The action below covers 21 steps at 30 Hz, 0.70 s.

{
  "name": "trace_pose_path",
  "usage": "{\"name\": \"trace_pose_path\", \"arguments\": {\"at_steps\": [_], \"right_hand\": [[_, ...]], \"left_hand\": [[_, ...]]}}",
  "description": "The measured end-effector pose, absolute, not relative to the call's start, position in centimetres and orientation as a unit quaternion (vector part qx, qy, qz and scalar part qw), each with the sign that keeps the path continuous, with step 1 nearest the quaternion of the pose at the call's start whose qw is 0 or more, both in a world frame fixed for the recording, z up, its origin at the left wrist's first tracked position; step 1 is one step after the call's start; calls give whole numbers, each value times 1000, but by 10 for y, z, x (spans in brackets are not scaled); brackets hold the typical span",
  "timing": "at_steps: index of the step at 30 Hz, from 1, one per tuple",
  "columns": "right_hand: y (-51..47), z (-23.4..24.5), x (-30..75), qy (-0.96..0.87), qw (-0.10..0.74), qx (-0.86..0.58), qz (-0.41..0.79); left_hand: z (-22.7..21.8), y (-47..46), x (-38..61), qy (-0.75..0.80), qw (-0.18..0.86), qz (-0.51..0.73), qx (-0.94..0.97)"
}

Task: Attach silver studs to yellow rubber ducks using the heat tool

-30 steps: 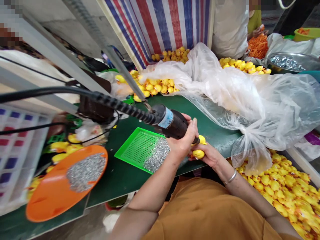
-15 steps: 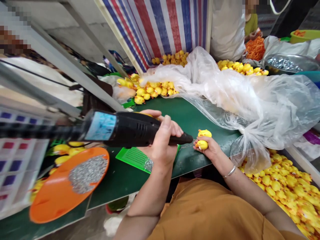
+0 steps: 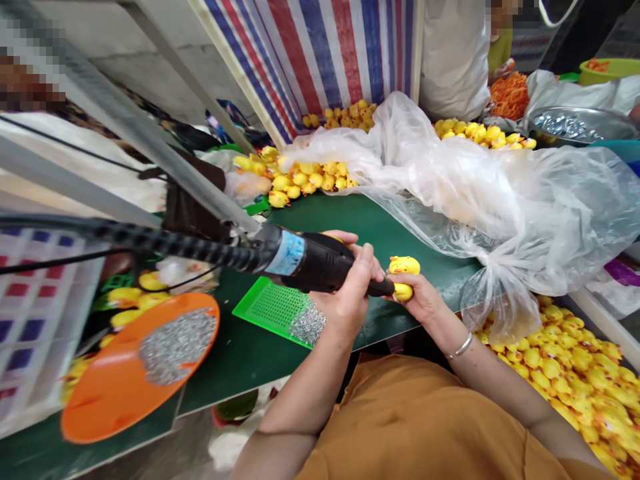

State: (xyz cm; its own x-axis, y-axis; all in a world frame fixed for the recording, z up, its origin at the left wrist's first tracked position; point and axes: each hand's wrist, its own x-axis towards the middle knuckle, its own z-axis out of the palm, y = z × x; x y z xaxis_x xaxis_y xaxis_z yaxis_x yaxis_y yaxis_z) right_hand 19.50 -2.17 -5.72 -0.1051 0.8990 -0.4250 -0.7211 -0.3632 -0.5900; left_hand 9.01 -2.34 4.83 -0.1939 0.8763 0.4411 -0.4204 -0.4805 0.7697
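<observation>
Drill has swung right, tip now beside the duck clasped in the right hand; left hand wraps closed round its body.

1. You have bright, even, diffuse light, with no visible source.
2. Shadows stay soft, deepest below the edge of the tabletop.
3. Glare streaks the plastic sheeting and the metal basin.
4. The plastic drawer case at your far left is blurred and stretched by edge distortion.
5. The rubber duck near centre looks fairly sharp.
</observation>
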Motion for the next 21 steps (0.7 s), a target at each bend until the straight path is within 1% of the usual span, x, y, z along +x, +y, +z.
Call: {"name": "trace_pose_path", "arguments": {"at_steps": [4, 10, 17, 21], "right_hand": [[-22, -54, 194, -147, 574, -355, 723], [-22, -55, 194, -145, 574, -369, 716], [-21, -54, 191, -86, 570, -387, 720], [-20, -56, 191, -79, 566, -393, 721]], "left_hand": [[47, -25, 94, 259, 430, 717, 483], [39, -25, 95, 302, 405, 711, 489], [36, -21, 95, 267, 432, 717, 478], [34, -15, 90, 227, 476, 700, 482]]}}
